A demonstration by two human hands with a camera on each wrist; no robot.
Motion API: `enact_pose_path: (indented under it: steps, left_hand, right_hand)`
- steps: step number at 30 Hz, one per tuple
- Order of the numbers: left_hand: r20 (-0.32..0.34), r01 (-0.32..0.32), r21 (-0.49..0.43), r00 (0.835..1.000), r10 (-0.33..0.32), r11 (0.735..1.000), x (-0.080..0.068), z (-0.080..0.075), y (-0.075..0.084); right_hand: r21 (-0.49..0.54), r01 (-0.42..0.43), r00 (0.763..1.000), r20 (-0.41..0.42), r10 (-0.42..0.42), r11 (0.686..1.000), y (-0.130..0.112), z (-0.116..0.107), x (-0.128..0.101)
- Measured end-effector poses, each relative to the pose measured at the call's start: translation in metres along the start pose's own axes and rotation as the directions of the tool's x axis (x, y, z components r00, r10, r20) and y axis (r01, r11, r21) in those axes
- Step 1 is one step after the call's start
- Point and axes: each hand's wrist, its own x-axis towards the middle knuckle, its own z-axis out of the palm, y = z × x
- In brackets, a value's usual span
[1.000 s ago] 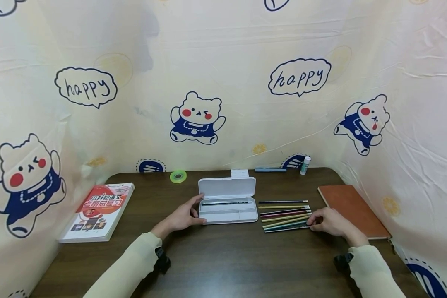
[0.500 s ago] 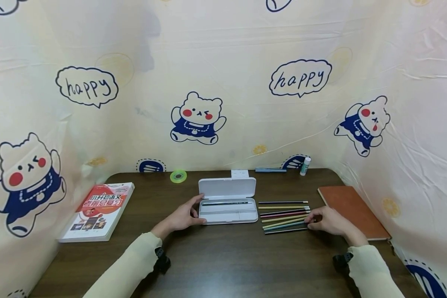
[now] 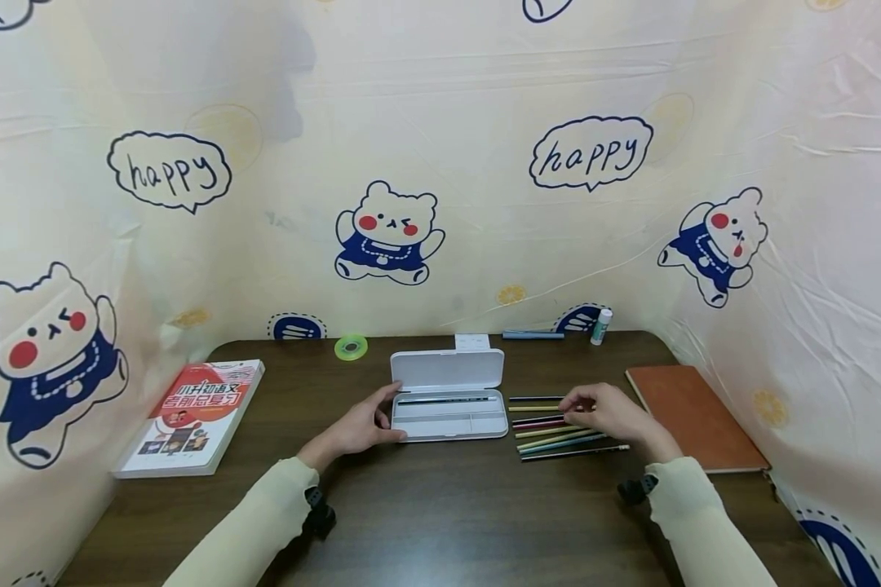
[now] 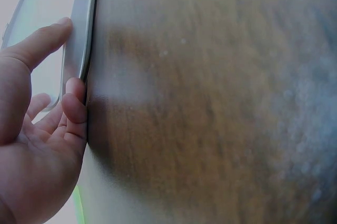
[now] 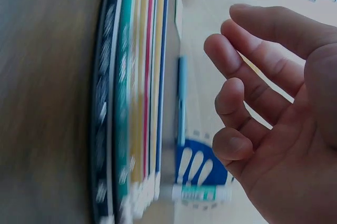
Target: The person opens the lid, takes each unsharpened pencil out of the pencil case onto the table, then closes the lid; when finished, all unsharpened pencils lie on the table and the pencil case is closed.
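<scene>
A white pencil case (image 3: 449,425) lies with its lid raised in the head view, one dark pencil (image 3: 444,400) in its upper tray. My left hand (image 3: 356,422) grips the case at its left end. In the left wrist view the thumb (image 4: 45,40) lies on the case's rim and the other fingers bend against its end. Several coloured pencils (image 3: 558,443) lie in a row to the right of the case. My right hand (image 3: 609,410) is over their right ends, nothing in it. The right wrist view shows its fingers loosely bent and apart from the pencils.
A brown notebook (image 3: 693,416) lies at the right. At the left is a thick book (image 3: 194,416). Along the back edge are green tape (image 3: 351,348), a white card (image 3: 473,342), a blue pen (image 3: 533,335) and a glue stick (image 3: 601,326).
My right hand has left the nearest dark pencil, whose right end now shows, and moved back and left over the farther pencils. My left hand has stayed on the case.
</scene>
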Motion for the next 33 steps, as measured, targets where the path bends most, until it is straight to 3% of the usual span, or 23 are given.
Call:
enact_pose_path:
  steps: [8,13,24,33]
  left_hand:
    - [0.0,0.001,0.001,1.0,-0.001,1.0,0.002,-0.001,-0.001]
    - [0.001,-0.003,0.007,1.0,0.003,1.0,0.002,-0.001,-0.001]
    - [0.007,0.002,0.025,1.0,-0.003,1.0,0.001,-0.001,-0.004]
    - [0.007,-0.01,0.024,1.0,0.01,1.0,0.001,0.0,-0.003]
  right_hand:
    - [-0.019,0.085,0.996,0.0,-0.085,0.996,-0.03,0.011,0.03]
    - [-0.013,0.088,0.996,0.013,-0.088,0.996,-0.046,0.023,0.042]
    - [-0.037,0.128,0.991,0.043,-0.126,0.991,-0.066,0.057,0.066]
    - [-0.124,0.138,0.986,0.11,-0.124,0.983,-0.071,0.073,0.078]
